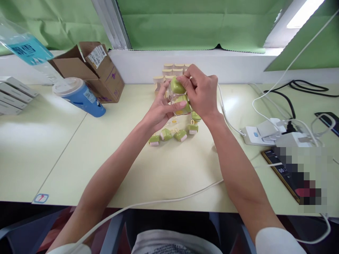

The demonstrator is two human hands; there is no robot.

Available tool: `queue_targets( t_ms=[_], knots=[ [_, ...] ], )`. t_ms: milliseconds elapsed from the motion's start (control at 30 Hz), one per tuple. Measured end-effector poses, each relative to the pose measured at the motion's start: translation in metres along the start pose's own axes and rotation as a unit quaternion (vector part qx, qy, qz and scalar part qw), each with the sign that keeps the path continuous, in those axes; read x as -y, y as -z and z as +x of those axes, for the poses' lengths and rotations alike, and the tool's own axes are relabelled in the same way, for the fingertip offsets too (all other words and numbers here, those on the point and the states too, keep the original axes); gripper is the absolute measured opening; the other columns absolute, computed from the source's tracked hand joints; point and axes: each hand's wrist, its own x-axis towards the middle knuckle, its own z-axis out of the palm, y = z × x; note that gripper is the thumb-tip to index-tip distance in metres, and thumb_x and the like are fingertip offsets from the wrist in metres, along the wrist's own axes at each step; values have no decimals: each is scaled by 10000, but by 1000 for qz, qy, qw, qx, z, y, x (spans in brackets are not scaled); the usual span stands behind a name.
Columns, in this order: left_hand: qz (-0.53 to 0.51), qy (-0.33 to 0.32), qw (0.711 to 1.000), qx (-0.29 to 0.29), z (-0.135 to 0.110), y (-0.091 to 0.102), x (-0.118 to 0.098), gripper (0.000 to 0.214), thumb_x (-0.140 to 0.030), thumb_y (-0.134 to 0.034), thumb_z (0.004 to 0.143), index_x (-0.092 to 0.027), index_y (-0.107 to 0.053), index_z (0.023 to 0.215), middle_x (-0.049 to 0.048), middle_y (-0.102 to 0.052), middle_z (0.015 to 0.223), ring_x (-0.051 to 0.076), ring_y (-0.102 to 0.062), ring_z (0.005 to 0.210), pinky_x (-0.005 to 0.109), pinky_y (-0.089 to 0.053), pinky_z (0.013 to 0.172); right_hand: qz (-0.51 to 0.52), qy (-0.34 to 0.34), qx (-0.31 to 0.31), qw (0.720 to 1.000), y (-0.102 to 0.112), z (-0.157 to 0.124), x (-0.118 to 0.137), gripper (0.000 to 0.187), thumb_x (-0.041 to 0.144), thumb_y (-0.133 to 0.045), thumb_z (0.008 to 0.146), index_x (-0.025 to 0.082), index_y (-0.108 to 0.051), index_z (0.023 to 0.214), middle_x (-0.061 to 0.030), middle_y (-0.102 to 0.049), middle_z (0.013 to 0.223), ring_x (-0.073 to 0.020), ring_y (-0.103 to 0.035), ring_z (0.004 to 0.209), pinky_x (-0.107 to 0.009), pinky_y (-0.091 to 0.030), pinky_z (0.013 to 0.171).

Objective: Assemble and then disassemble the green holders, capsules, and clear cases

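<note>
My left hand (pixel 159 111) is closed around a small clear plastic box (pixel 182 106) with a green part showing through it, its thumb across the front. My right hand (pixel 202 90) pinches a rounded green piece (pixel 177 85) at the top of the box, thumb and fingers together. Whether that piece is joined to the box I cannot tell. Below the hands, several small green-and-white items lie on the table, among them one in the middle (pixel 166 134) and one at the right (pixel 193 129); some have small loops. Behind my hands stand rows of small pale-topped pieces (pixel 168 66).
An open cardboard box (pixel 106 79), a blue lidded cup (pixel 82 97) and a tilted plastic bottle (pixel 31 49) are at the left. A white power strip (pixel 258 135) with cables and a phone (pixel 282 173) lie at the right. A white cable (pixel 169 200) crosses the table's front edge.
</note>
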Motion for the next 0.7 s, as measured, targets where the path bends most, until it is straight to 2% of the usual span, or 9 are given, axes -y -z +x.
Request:
queue_targets(
  t_ms=[100, 167, 233, 267, 367, 433, 533, 600, 700],
  knots=[
    [-13, 15, 1000, -15, 2, 7, 5, 791, -555, -690, 1045, -388, -220, 1660, 116, -597, 1675, 316, -729, 1454, 521, -693, 1073, 24, -4, -81, 996, 17, -1, -6, 393, 600, -425, 1174, 311, -636, 1011, -42, -653, 811, -260, -661, 810, -380, -498, 777],
    [21, 22, 999, -41, 4, 17, 10, 736, -604, -670, 1072, -395, -280, 1661, 120, -643, 1612, 324, -747, 1429, 534, -689, 1073, 66, 6, -131, 989, 32, -3, -13, 365, 578, -522, 1139, 307, -545, 896, -2, -549, 723, -225, -539, 664, -384, -438, 714],
    [64, 12, 995, -74, 7, 30, 13, 700, -659, -649, 1091, -384, -344, 1658, 126, -692, 1526, 336, -753, 1415, 551, -686, 1061, 120, 30, -105, 987, 45, -7, -17, 364, 518, -650, 1082, 301, -503, 830, 33, -451, 657, -193, -418, 587, -380, -368, 669],
    [78, 5, 993, -93, 8, 36, 13, 695, -676, -645, 1094, -374, -366, 1654, 126, -713, 1484, 339, -753, 1412, 559, -685, 1058, 146, 47, -60, 986, 49, -9, -17, 359, 470, -701, 1055, 294, -510, 807, 46, -419, 635, -179, -384, 576, -374, -344, 661],
    [39, -1, 990, -132, 9, 54, 7, 702, -651, -681, 1081, -352, -378, 1639, 106, -746, 1420, 335, -735, 1431, 573, -672, 1094, 184, 120, 147, 964, 43, -18, -5, 327, 339, -749, 1023, 252, -572, 762, 57, -443, 626, -155, -401, 605, -346, -331, 681],
    [-22, 1, 990, -137, 6, 63, -1, 720, -589, -739, 1047, -354, -377, 1623, 81, -757, 1406, 326, -718, 1455, 568, -658, 1135, 173, 174, 279, 929, 26, -24, 11, 326, 306, -726, 1043, 229, -587, 759, 45, -538, 667, -154, -469, 667, -330, -341, 718],
    [-48, 0, 989, -142, 0, 73, -11, 714, -530, -791, 1010, -369, -414, 1594, 57, -773, 1380, 311, -703, 1479, 551, -641, 1182, 134, 214, 428, 868, -11, -34, 37, 280, 242, -716, 1045, 217, -612, 786, 17, -681, 775, -166, -546, 764, -321, -339, 746],
    [-18, 2, 988, -156, -3, 76, -16, 673, -553, -783, 1020, -386, -451, 1580, 53, -784, 1366, 310, -699, 1483, 552, -640, 1186, 99, 217, 491, 838, -33, -40, 48, 322, 219, -727, 1031, 211, -578, 746, -1, -716, 816, -172, -549, 785, -324, -314, 723],
    [15, 9, 985, -170, -4, 77, -18, 630, -576, -759, 1046, -366, -490, 1575, 74, -796, 1341, 326, -716, 1462, 565, -652, 1161, 62, 230, 512, 826, -54, -46, 50, 386, 235, -748, 1020, 212, -527, 704, -13, -689, 784, -190, -540, 796, -336, -274, 702]
  ],
)
